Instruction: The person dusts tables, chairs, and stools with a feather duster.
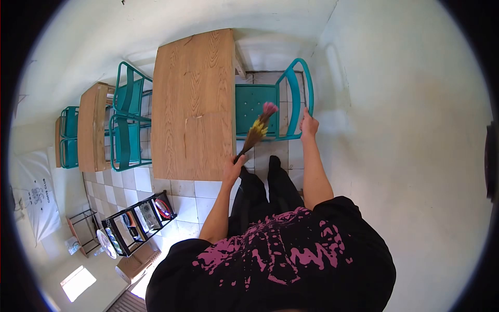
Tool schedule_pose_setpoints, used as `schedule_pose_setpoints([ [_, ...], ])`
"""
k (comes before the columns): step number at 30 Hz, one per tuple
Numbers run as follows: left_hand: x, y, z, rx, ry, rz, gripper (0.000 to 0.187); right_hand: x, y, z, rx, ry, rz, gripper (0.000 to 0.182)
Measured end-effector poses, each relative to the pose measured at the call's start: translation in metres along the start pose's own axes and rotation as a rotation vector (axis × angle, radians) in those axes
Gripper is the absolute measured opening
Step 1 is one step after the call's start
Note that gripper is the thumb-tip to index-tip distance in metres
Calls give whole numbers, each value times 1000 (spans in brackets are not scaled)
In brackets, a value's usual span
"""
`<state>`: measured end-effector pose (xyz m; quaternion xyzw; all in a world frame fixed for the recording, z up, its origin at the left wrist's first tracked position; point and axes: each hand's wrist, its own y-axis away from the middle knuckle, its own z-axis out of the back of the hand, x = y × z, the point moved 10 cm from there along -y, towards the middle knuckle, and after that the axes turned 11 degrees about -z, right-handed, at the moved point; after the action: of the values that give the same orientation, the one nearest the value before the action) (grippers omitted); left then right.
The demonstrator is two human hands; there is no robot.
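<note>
My left hand (233, 167) is closed round the dark handle of a feather duster (254, 133), which has brown, yellow and pink bands. The duster slants up and to the right, its pink tip over the seat of a teal metal chair (253, 106). That seat has a pattern of small holes. On the right, my right hand (309, 126) grips the chair's tubular backrest frame at its near side. A wood-grain table (195, 104) stands just left of the chair, its right edge close to my left hand.
More teal chairs (127, 143) and another wooden table (93, 127) stand to the left. A black shelf rack (139, 223) with items on it is at the lower left, near a white fan (106, 243). A pale wall (384, 130) rises close on my right.
</note>
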<state>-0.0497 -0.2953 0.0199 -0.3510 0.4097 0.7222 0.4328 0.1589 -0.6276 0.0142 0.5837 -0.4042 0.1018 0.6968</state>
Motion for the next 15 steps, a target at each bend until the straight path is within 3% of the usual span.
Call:
schedule_pose_setpoints([
  [3,22,-6,3,-96,27,-6,42,-1,-3,18,-62,-20,20,45],
  [15,45,-11,-14,-76,-36,56,43,42,-44,95,-193,-103,52,48],
])
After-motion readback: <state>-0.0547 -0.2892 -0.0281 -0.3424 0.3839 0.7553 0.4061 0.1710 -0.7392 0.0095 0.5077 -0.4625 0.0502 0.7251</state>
